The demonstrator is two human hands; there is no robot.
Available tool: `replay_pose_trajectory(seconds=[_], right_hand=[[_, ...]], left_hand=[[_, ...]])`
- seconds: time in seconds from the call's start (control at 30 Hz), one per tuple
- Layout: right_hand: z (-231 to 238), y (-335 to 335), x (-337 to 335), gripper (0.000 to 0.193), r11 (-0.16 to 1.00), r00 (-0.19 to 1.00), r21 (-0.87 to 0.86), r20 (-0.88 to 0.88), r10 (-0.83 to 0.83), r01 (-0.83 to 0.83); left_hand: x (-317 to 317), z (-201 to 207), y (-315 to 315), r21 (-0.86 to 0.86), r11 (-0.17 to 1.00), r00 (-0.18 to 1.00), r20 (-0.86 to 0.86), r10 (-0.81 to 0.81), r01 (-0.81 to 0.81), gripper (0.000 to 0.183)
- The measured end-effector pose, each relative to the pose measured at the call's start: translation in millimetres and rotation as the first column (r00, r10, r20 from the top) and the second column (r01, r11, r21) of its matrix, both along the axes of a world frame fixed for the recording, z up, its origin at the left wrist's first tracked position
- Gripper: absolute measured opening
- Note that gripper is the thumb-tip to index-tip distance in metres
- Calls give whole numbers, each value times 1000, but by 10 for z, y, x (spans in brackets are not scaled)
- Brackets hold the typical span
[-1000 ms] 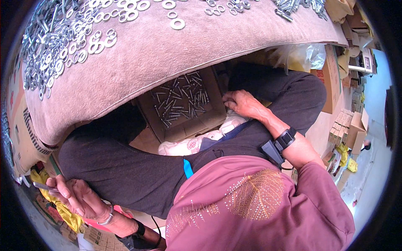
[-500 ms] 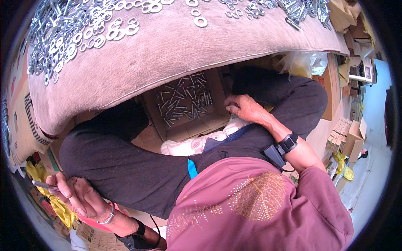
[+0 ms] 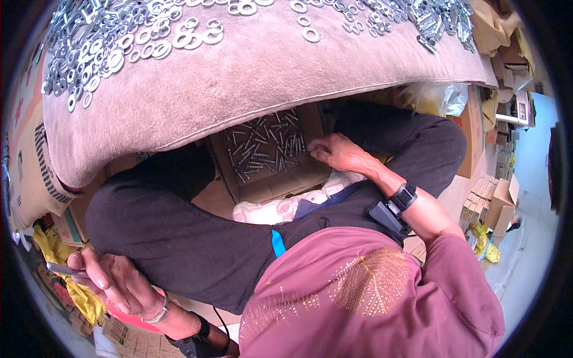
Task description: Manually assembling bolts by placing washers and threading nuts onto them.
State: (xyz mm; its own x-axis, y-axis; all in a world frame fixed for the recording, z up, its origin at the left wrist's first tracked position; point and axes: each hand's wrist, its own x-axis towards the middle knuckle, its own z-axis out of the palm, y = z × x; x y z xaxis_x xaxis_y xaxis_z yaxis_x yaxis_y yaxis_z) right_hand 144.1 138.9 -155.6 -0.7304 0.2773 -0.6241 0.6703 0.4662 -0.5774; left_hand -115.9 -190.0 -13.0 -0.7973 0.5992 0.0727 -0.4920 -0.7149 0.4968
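Observation:
My left hand (image 3: 122, 285) is out at the lower left beside my knee, its fingers closed round a slim grey metal rod (image 3: 62, 269) that sticks out to the left. Over the right rim of an open cardboard box (image 3: 271, 190) is my right hand (image 3: 335, 150), palm down with curled fingers. Whatever those fingers hold, if anything, is hidden. Inside the box, several loose metal bolts (image 3: 268, 143) lie scattered between my legs, partly under the cloth-covered surface.
A beige cloth (image 3: 239, 83) covers the work surface ahead. Flat washers (image 3: 158, 48) are heaped on its left, more bolts (image 3: 439, 21) on its right. White patterned fabric (image 3: 286, 207) lies against the box's near side. Cardboard cartons (image 3: 506, 200) stand at right; yellow plastic (image 3: 83, 298) lies at left.
My right hand has shifted a little to the left, over the box's rim. The left hand still holds the rod in nearly the same place. The view has moved slightly.

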Motion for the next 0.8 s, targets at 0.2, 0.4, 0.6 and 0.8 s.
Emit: replay_pose_trajectory(seconds=[0.2,0.4,0.6,0.8], right_hand=[[-291,11,-405,22,1000,998,-7,-61,28,-28],[-675,-141,-357,25,910,926,331,-191,325,-251],[-716,-394,-259,27,948,949,-67,22,313,-311],[-763,-401,-202,24,975,976,-63,4,216,-215]], left_hand=[[57,66,28,39,986,984,83,156,-159,20],[53,102,77,112,972,968,172,183,-204,19],[8,13,-15,137,984,991,88,106,-117,34],[33,88,-24,79,974,974,96,206,-214,20]])
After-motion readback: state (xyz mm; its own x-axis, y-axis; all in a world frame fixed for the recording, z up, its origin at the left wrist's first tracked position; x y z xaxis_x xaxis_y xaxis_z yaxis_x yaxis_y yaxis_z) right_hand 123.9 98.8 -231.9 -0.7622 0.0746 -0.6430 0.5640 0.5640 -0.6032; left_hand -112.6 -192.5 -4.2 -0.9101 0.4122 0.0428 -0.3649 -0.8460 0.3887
